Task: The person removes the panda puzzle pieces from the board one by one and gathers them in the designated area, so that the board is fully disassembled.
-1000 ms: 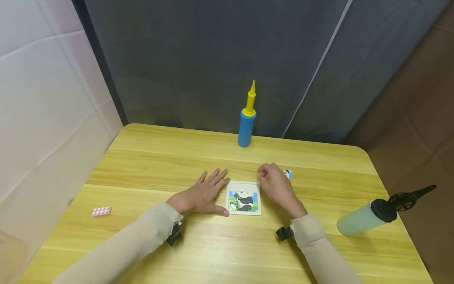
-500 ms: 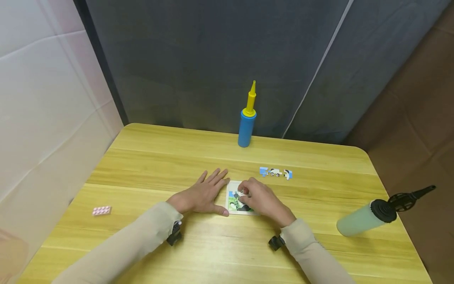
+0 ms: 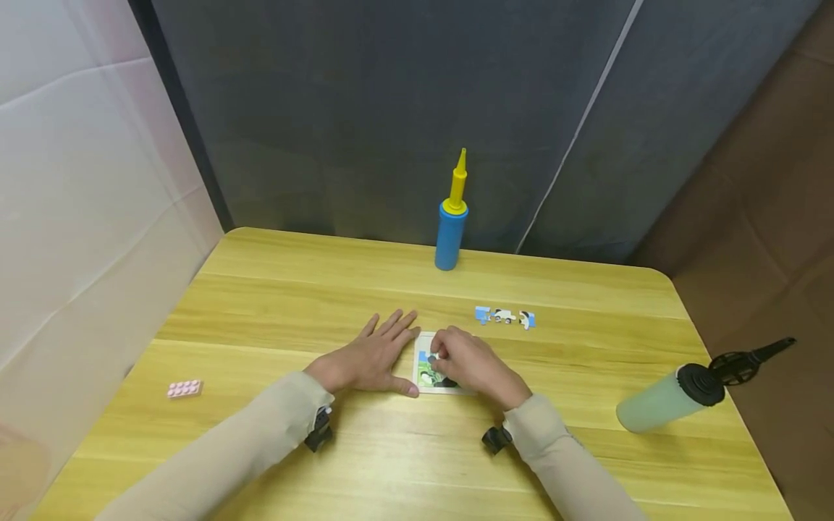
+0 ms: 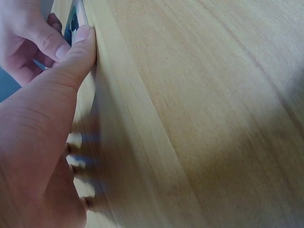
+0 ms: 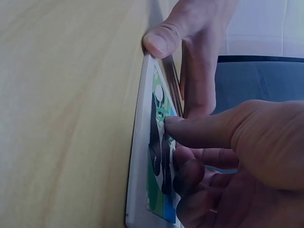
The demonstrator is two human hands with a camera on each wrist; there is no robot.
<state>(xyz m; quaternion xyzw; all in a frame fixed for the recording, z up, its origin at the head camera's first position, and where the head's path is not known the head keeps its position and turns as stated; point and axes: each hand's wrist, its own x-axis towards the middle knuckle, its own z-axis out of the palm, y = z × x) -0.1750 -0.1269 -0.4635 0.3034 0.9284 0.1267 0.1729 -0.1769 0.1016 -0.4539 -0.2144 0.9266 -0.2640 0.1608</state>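
A small panda jigsaw puzzle [image 3: 426, 376] lies in a shallow white tray [image 3: 423, 339]; the right hand covers much of it. My left hand [image 3: 368, 359] is spread flat on the table at the tray's left side, its thumb at the near corner, as the right wrist view also shows. My right hand [image 3: 476, 364] is over the puzzle with thumb and curled forefinger pinching at a puzzle piece [image 5: 164, 128], largely hidden by the fingers. Beyond the tray, to the right, several loose puzzle pieces [image 3: 504, 316] lie in a row.
A blue and yellow hand pump [image 3: 449, 235] stands near the table's back edge. On the right a pale green bottle [image 3: 658, 403] with a black top stands on the table [image 3: 365, 470]. A pink toy brick [image 3: 185, 388] lies at the left.
My right hand has moved from the loose pieces left and nearer, onto the puzzle in the tray, then slightly farther left. The loose pieces are uncovered. My left hand stays in place.
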